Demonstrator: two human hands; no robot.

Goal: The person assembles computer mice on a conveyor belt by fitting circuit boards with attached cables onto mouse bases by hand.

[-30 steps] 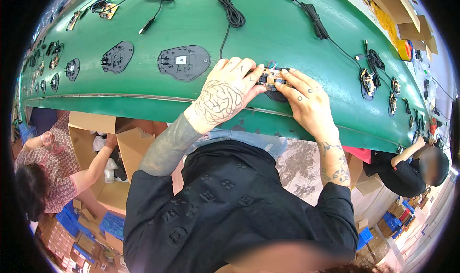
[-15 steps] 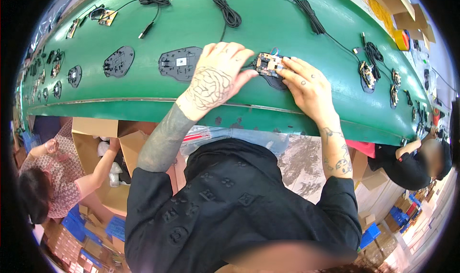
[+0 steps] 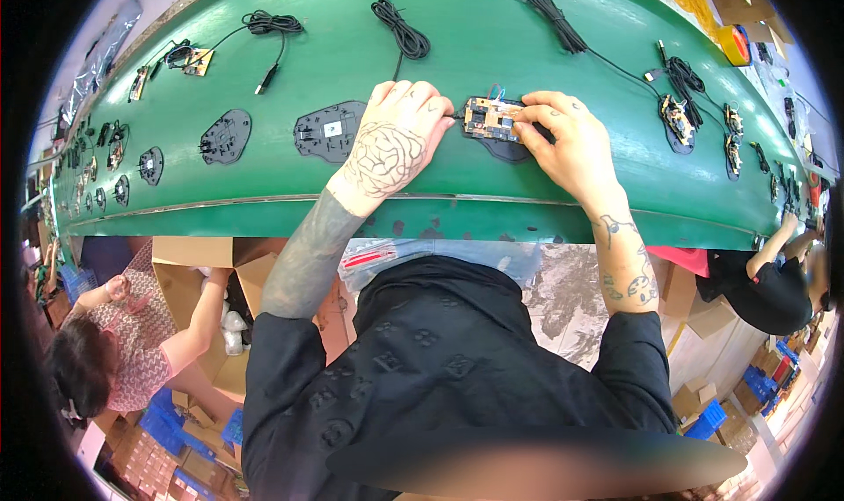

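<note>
In front of me a tan circuit board (image 3: 492,118) with dark components and thin coloured wires sits over a black mouse base plate (image 3: 510,151). My left hand (image 3: 393,136) is closed, thumb and fingers pinching the black cable that enters the board's left side. My right hand (image 3: 570,142) grips the board's right edge between thumb and fingers. A coiled black cable (image 3: 400,28) lies beyond my left hand. Partly behind that hand is another black base plate (image 3: 325,132) with a pale square on it.
More base plates (image 3: 226,136) lie along the green conveyor belt (image 3: 422,79) at left. Cabled boards on base plates (image 3: 677,125) lie at right. Below the belt's edge, a person (image 3: 114,343) reaches into a cardboard box (image 3: 189,253); another person (image 3: 760,286) works at far right.
My left thumb has drawn in against the fingers on the cable. The board sits straighter over its base plate, my right hand still at its edge. The whole view has shifted slightly.
</note>
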